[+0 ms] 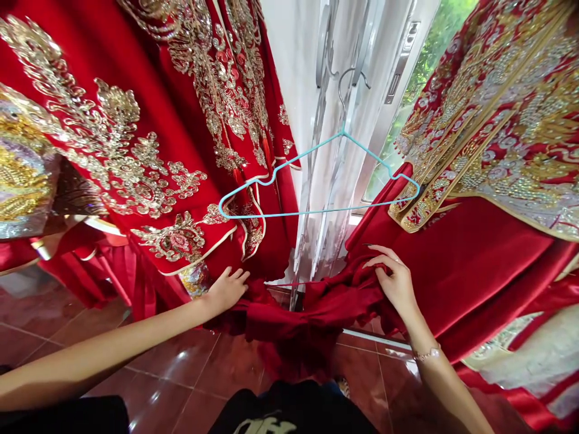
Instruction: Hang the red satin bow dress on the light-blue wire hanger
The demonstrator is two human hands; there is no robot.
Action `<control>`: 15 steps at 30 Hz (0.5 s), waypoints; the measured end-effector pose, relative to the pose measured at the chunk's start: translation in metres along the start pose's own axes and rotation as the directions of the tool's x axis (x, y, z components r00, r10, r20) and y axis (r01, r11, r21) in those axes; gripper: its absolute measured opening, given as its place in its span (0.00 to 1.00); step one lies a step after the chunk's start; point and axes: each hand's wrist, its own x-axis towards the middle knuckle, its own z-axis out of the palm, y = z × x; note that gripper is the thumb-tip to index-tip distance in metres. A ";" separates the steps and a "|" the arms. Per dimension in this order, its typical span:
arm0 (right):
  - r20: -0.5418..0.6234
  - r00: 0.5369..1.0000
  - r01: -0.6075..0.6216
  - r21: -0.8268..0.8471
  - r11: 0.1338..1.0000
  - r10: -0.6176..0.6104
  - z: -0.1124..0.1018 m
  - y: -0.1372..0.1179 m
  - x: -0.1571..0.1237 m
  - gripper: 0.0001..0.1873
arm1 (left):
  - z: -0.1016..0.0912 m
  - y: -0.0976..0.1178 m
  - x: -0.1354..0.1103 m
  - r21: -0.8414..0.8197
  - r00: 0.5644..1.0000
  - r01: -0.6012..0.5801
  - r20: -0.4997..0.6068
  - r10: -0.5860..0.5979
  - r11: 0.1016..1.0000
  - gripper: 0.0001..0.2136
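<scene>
Two big red robes on show, a red embroidered robe (136, 126) left of the blue wire hanger (316, 212) and a red beaded robe (493, 138) right of it, both thick with gold work. Further left of the hanger, a gold-and-silver patterned panel (22, 187), too cut off to call a third garment. Behind the hanger, one sheer white curtain (316, 114); right of it, a window frame (398, 78) with greenery beyond. Below, a glossy red-brown tiled floor (181, 374).

And the action, right here: a swag of gathered red satin (307, 316) directly under the hanger, bunched between two hands, whether part of the right-hand robe impossible to say. Left hand (226, 290) at the swag's near end, fingers spread, tips just on the cloth, no pinch. Right hand (393, 283) on top of the folds, fingers pressed together, pinching the satin. On the right wrist, one thin bracelet (427, 354). Only one hanger in sight, hanging free of the cloth.
</scene>
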 end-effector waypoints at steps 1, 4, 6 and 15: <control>-0.011 0.999 -0.041 0.032 0.999 0.041 -0.001 0.001 -0.002 0.12 | 0.001 0.001 0.001 -0.067 1.000 0.023 0.021 -0.022 0.997 0.16; -0.030 0.975 -0.209 0.224 0.952 0.221 -0.002 0.001 -0.009 0.09 | 0.003 0.005 0.008 -0.310 0.991 0.133 0.044 -0.126 0.941 0.15; -0.007 0.935 -0.324 0.389 0.862 0.355 -0.001 0.000 -0.014 0.07 | 0.006 0.006 0.014 -0.452 0.974 0.220 0.055 -0.219 0.865 0.14; 0.057 0.854 -0.458 0.554 0.695 0.517 0.002 -0.015 -0.035 0.10 | -0.005 0.030 0.013 -0.884 0.926 0.241 0.088 -0.366 0.399 0.06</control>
